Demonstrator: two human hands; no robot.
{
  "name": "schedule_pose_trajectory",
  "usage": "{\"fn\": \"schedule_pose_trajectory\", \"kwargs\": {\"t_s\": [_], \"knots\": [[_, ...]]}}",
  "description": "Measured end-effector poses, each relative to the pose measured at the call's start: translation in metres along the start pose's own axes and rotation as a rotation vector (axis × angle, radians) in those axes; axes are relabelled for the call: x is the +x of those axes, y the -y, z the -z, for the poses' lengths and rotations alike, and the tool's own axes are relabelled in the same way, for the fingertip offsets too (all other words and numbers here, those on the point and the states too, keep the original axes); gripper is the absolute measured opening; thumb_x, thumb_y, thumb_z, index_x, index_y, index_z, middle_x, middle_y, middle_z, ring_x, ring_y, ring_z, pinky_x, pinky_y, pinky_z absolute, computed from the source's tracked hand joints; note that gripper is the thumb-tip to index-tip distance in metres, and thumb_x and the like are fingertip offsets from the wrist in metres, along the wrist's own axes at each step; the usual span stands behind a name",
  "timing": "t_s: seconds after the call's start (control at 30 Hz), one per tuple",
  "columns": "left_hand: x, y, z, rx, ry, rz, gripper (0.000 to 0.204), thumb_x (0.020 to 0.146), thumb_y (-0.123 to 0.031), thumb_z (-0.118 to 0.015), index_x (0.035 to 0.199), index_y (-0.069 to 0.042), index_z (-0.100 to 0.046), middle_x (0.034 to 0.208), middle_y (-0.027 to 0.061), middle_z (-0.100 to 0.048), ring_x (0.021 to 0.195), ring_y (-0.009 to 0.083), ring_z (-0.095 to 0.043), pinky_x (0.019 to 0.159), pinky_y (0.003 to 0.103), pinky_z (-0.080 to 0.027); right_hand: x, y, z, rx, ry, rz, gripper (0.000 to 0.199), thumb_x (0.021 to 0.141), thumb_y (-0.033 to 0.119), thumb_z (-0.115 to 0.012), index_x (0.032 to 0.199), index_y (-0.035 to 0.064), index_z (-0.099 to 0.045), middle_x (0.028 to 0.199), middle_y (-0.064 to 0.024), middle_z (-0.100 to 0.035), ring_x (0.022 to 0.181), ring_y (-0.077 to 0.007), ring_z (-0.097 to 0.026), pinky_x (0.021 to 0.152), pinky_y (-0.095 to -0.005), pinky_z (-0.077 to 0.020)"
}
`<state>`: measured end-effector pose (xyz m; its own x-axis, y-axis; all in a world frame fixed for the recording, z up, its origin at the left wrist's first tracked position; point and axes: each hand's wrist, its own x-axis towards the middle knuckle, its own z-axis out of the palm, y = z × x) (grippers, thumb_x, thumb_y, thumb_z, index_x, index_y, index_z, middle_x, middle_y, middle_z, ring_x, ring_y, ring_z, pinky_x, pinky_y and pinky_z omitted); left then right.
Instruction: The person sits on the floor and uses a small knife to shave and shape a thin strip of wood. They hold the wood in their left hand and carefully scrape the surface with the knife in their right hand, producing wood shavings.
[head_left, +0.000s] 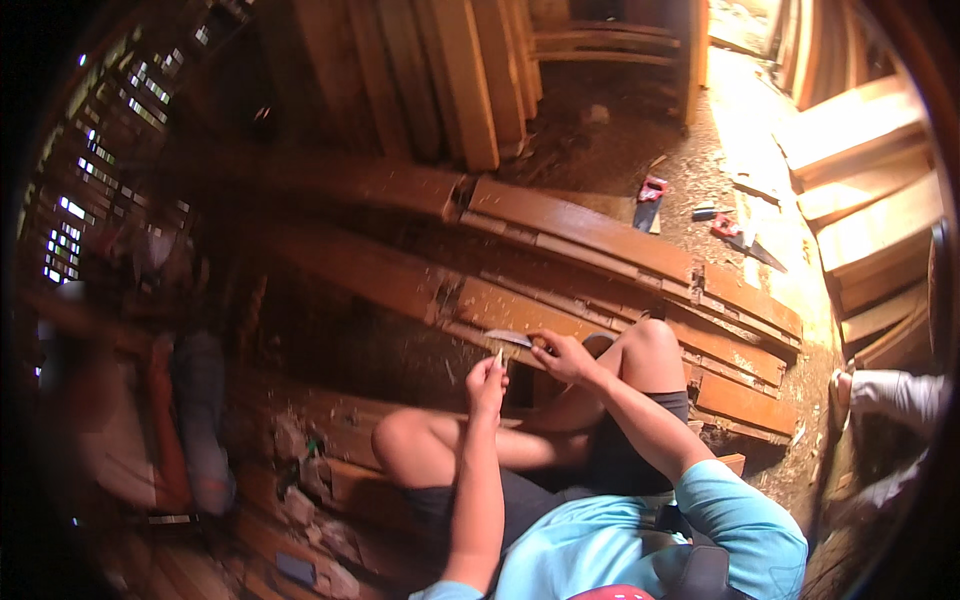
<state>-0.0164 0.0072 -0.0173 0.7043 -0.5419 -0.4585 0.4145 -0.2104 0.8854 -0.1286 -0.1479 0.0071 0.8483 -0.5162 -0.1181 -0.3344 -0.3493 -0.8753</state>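
My right hand (562,357) is closed round the handle of a knife, whose pale blade (508,337) points left. Just below and left of the blade, my left hand (487,386) pinches a small, light piece of wood (499,356) that sticks up from the fingers. The blade and the piece are close together; whether they touch I cannot tell. Both hands are over my bent legs, in front of a reddish-brown wooden beam (540,315) strewn with pale shavings.
Long wooden beams (585,222) lie side by side ahead. Two handsaws with red handles, one upright (651,200) and one slanted (745,243), rest on the shaving-covered floor. Timber stacks (865,190) stand at the right. A person's leg (900,395) shows at right, another person (150,400) at left.
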Motion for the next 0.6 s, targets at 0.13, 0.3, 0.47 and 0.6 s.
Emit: {"fn": "schedule_pose_trajectory", "kwargs": {"t_s": [0.13, 0.3, 0.47, 0.6], "knots": [[0.003, 0.007, 0.002, 0.041, -0.029, -0.035, 0.014, 0.091, -0.021, -0.056, 0.088, -0.007, -0.058, 0.074, -0.0024, -0.057, 0.061, 0.0039, -0.052, 0.05, 0.018, -0.041, -0.005, 0.0, -0.005, -0.125, 0.065, 0.12, 0.031, 0.088, 0.03, -0.055, 0.114, 0.012, -0.056, 0.091, -0.021, -0.065, 0.085, -0.0386, -0.062, 0.073, -0.0441, -0.0499], [-0.007, -0.005, -0.001, -0.007, -0.178, -0.047, 0.014, 0.092, -0.02, -0.054, 0.091, -0.007, -0.059, 0.076, -0.0015, -0.058, 0.059, 0.0045, -0.052, 0.05, 0.019, -0.042, -0.007, -0.001, -0.009, -0.238, 0.124, 0.094, 0.032, 0.09, 0.034, -0.051, 0.115, 0.0147, -0.053, 0.085, -0.0219, -0.064, 0.08, -0.0415, -0.061, 0.071, -0.0478, -0.048], [-0.009, -0.015, 0.004, -0.235, -0.251, 0.048, 0.018, 0.093, -0.023, -0.053, 0.101, -0.009, -0.059, 0.078, -0.0033, -0.059, 0.059, 0.0044, -0.054, 0.048, 0.018, -0.044, -0.009, 0.005, -0.007, -0.251, 0.122, 0.101, 0.033, 0.091, 0.036, -0.049, 0.115, 0.0143, -0.053, 0.085, -0.0219, -0.064, 0.08, -0.0411, -0.061, 0.071, -0.0477, -0.0482], [-0.008, -0.016, 0.006, -0.338, -0.24, 0.139, 0.016, 0.093, -0.027, -0.053, 0.096, -0.012, -0.058, 0.075, -0.0044, -0.058, 0.059, 0.0052, -0.055, 0.048, 0.02, -0.045, -0.012, 0.008, -0.009, -0.267, 0.115, 0.066, 0.032, 0.092, 0.036, -0.048, 0.114, 0.0143, -0.054, 0.084, -0.0214, -0.064, 0.081, -0.0405, -0.061, 0.071, -0.0475, -0.0484]]}}
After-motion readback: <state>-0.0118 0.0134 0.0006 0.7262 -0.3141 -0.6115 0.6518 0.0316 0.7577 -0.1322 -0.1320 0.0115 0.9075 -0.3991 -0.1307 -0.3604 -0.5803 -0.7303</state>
